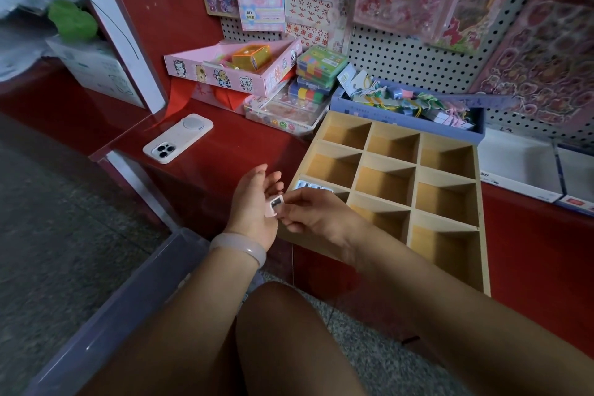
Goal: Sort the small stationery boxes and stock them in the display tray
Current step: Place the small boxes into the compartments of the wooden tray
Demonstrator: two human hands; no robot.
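You are looking at a small pink stationery box (275, 203) just left of frame centre; its face is showing a dark square with a white border, and it is tilting slightly, resting against your left palm (254, 202) with your right fingertips (291, 202) touching its right edge. The wooden display tray (414, 185) is lying right of centre on the red shelf, a grid of three columns with light plywood dividers. Its left column's third cell down is holding a row of small pale boxes (313, 186), partly hidden behind your right hand.
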